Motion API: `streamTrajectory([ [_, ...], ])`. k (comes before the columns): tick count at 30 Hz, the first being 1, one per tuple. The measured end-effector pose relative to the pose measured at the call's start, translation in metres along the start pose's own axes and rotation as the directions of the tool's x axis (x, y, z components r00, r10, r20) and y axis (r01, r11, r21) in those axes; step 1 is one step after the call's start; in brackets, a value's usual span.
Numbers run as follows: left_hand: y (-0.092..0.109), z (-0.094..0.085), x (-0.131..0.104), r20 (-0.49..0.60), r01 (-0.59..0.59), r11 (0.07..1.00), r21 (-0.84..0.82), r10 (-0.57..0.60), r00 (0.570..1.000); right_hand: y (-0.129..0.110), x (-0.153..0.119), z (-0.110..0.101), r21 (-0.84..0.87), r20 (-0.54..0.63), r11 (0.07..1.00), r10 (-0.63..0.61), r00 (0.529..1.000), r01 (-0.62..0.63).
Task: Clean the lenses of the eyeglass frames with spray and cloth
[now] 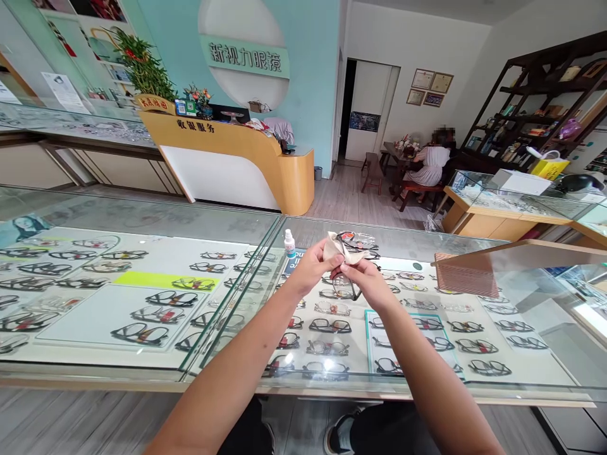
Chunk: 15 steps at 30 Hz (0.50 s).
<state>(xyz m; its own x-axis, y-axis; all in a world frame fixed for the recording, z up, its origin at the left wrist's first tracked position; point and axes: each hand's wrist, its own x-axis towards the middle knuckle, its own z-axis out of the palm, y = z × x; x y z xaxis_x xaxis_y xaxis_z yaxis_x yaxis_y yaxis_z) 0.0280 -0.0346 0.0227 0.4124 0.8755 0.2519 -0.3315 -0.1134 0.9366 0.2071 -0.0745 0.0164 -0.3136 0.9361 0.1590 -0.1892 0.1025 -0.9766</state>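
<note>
Glass-topped bench (497,392) in an eyewear shop, rows of frames (331,325) displayed inside. Just above it, a pair of glasses (344,287) is held between both hands, long axis pointing roughly away from the body, one lens hanging below the thumbs. Pale cloth (353,254) is pinched in the left hand's fingers (337,260); the glasses' middle seems gripped by the right's (349,270). Neither hand's clearly nearer.

A tan counter (296,180) curves before a teal wall (313,76), a leafy plant (145,69) at its left end. Farther back (near dark wooden shelves (540,82)), a person (432,163) sits on a bench (420,186), seemingly at a cluttered table (394,151).
</note>
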Motion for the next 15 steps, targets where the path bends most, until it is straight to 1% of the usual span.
streamTrajectory([
  [3,-0.006,0.0,0.001,-0.08,0.015,1.0,0.015,-0.014,0.997,0.0,-0.001,0.006,-0.037,0.005,0.999,0.006,1.0,-0.006],
  [6,-0.013,0.0,0.003,-0.147,0.023,1.0,-0.011,-0.024,0.989,0.002,-0.001,0.007,-0.065,0.004,0.998,0.017,1.0,-0.017],
  [8,-0.014,0.001,0.004,-0.166,0.022,0.998,-0.056,-0.031,0.986,0.002,0.001,0.004,-0.09,0.011,0.996,0.007,1.0,-0.006],
  [10,-0.012,0.003,0.005,-0.162,0.023,0.994,-0.107,-0.041,0.986,-0.001,0.004,-0.001,-0.117,0.032,0.993,-0.013,0.999,0.017],
  [11,-0.01,0.004,0.005,-0.16,0.02,0.991,-0.129,-0.041,0.986,-0.004,0.005,-0.004,-0.141,0.027,0.989,-0.036,0.999,0.04],
  [12,-0.007,0.004,0.006,-0.168,0.01,0.989,-0.149,-0.035,0.985,-0.009,0.005,-0.004,-0.184,-0.005,0.98,-0.077,0.997,0.075],
  [13,-0.004,0.003,0.006,-0.188,-0.007,0.986,-0.166,-0.025,0.982,-0.015,0.003,-0.003,-0.249,-0.073,0.961,-0.144,0.987,0.122],
  [14,-0.001,0.001,0.007,-0.212,-0.024,0.984,-0.179,-0.015,0.977,-0.023,-0.001,0.001,-0.333,-0.157,0.927,-0.236,0.959,0.174],
  [15,0.002,-0.001,0.007,-0.236,-0.037,0.982,-0.187,-0.009,0.972,-0.03,-0.007,0.008,-0.423,-0.218,0.879,-0.336,0.916,0.222],
])
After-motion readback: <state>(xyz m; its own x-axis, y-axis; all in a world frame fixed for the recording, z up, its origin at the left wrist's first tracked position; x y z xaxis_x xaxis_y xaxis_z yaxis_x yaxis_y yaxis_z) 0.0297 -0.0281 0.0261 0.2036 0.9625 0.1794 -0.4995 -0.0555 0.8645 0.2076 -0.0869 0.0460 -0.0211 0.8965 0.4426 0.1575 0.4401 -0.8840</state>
